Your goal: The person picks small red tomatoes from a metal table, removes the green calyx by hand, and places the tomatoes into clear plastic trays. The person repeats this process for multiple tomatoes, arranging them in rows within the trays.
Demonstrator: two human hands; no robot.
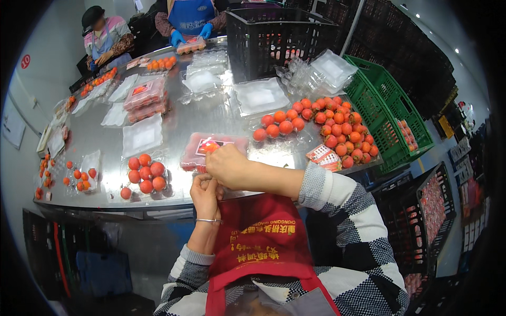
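Note:
A closed clear plastic box (235,142) of red-orange fruit lies before me at the table's front edge, a label with a fruit picture (209,147) on its lid. My right hand (229,167) reaches across the box's near side, fingers curled downward. Just below, my left hand (206,196) is closed in a pinch at the table edge, close against the right fingers. What the fingertips hold, if anything, is hidden. To the left, an open box (145,174) carries several tomato-like fruits. Another open box (279,126) with a row of fruits stands to the right.
A fruit heap (342,129) with a label sheet (324,157) sits at the right, beside green crates (387,116). A black crate (279,37) and empty clear boxes (316,73) stand behind. Filled boxes (146,97) are stacked left. Two people, one with blue gloves (192,36), work across the table.

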